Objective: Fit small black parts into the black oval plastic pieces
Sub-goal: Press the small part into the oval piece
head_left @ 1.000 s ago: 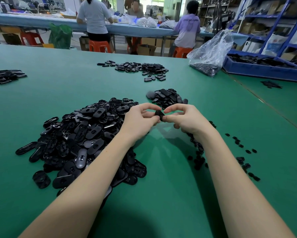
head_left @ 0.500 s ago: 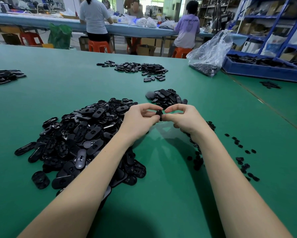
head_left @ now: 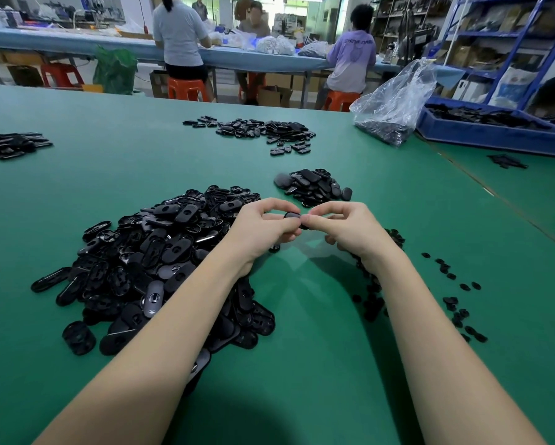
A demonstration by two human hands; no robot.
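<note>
I saw one black oval piece (head_left: 293,217) held above the green desk (head_left: 317,364), pinched between both hands near the middle of the view. My left hand (head_left: 263,228) had its fingers curled round the piece's left end, thumb below and forefinger arched over it. My right hand (head_left: 343,226) pinched the right end with fingertips bent inward; whether a small part sat under those fingertips I could not tell. At 9 o'clock from the hands, partly under my left forearm, lay the big heap of oval pieces (head_left: 147,261). At 12 o'clock, just beyond the hands, sat a smaller pile of ovals (head_left: 314,186). From 3 to 5 o'clock the small black parts (head_left: 455,303) lay scattered on the desk, some hidden beneath my right wrist. Farther off at 12 o'clock was another spread of pieces (head_left: 263,131), at 10 o'clock a far pile (head_left: 11,145), and at 1 o'clock a clear plastic bag (head_left: 394,104) beside a blue tray (head_left: 494,136)
</note>
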